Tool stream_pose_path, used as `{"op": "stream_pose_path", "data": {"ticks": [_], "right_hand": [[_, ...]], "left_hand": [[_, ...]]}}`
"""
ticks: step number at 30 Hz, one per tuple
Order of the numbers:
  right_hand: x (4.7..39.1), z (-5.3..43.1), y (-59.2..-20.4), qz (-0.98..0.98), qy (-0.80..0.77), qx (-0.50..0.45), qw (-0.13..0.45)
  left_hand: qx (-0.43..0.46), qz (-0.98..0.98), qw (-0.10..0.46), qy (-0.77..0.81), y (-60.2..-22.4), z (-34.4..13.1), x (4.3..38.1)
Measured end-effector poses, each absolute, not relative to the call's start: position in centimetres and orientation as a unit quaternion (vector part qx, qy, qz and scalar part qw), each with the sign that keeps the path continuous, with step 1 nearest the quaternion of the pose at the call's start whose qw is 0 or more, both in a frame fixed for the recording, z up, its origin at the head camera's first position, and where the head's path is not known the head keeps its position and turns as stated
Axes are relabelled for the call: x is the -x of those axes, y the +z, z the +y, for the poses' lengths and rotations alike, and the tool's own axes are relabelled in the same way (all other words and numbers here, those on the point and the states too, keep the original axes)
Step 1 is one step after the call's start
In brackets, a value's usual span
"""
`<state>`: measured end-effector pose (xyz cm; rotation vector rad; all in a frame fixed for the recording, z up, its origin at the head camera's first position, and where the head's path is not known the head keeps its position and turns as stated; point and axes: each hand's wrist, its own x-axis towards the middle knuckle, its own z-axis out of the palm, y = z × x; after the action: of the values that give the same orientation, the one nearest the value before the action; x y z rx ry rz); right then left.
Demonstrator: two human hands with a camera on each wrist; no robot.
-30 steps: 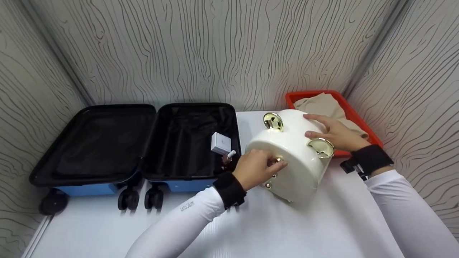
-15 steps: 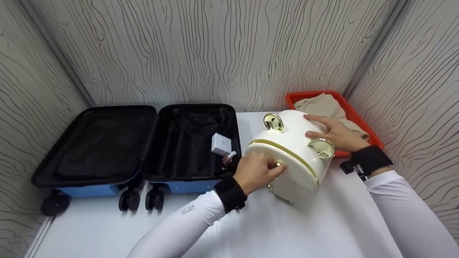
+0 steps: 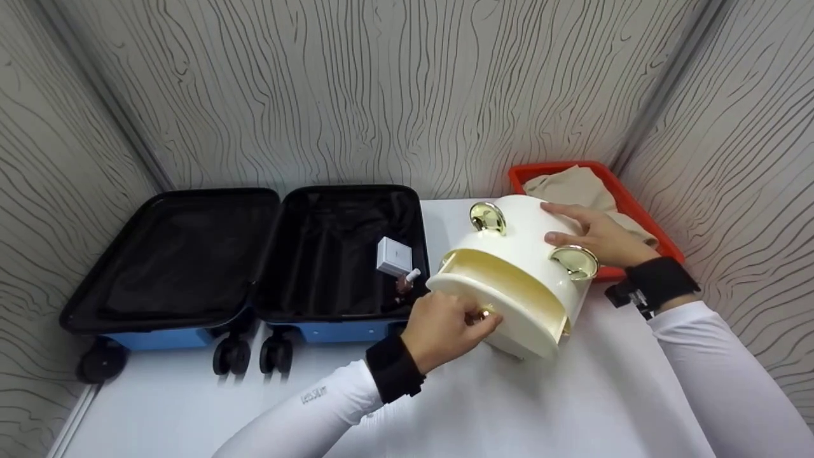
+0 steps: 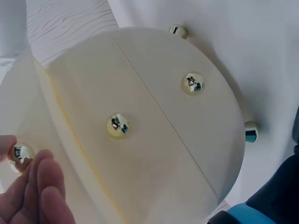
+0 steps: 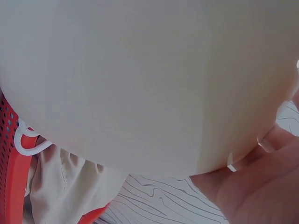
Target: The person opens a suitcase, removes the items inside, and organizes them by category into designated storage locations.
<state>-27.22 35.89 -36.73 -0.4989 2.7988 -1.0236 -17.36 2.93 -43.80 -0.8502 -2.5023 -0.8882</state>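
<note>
A white rounded drawer box [image 3: 528, 222] with two gold ears [image 3: 488, 217] stands on the table, right of centre. My left hand [image 3: 445, 332] pinches the gold knob [image 4: 21, 156] of its top drawer [image 3: 518, 324], which is pulled partway out; a yellowish gap shows behind its front. Below, in the left wrist view, two more gold knobs [image 4: 118, 125] sit on lower fronts that lie flush. My right hand [image 3: 594, 235] rests on the top and back of the box, thumb and forefinger spread. In the right wrist view the smooth back [image 5: 140, 93] hides most of that hand.
An open suitcase [image 3: 337, 222] lies at left, black inside, blue outside, on black wheels. In its right half are a small white box [image 3: 394, 256] and a small white-capped bottle [image 3: 407, 280]. Behind my right hand, a red basket [image 3: 642, 219] holds beige cloth [image 3: 575, 184].
The top drawer, fully in at first, has slid out toward me as my left hand drew the knob down and slightly left. My right hand has stayed on the box.
</note>
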Motion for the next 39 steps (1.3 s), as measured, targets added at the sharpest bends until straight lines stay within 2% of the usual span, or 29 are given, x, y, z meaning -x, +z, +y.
{"op": "stream_pose_path", "data": {"ticks": [10,21,27,32,36,39], "right_hand": [[27.4,36.5,-36.6,0.925,-0.337,0.166,0.062],[27.2,36.9,-37.0,0.928,-0.333,0.158,0.061],[27.0,36.9,-37.0,0.925,-0.341,0.159,0.059],[26.7,36.8,-37.0,0.925,-0.341,0.158,0.058],[26.6,36.9,-37.0,0.924,-0.345,0.154,0.057],[26.4,37.1,-37.1,0.923,-0.351,0.150,0.056]], "left_hand": [[0.301,-0.882,0.187,-0.311,-44.2,1.9,15.8],[0.304,-0.882,0.165,-0.320,-44.4,1.9,15.8],[0.337,-0.858,0.211,-0.327,-43.1,0.8,16.4],[0.326,-0.834,0.225,-0.384,-40.3,-1.2,19.4],[0.265,-0.862,0.171,-0.396,-38.6,-2.9,24.2],[0.238,-0.889,0.101,-0.377,-38.3,-3.9,27.9]]}}
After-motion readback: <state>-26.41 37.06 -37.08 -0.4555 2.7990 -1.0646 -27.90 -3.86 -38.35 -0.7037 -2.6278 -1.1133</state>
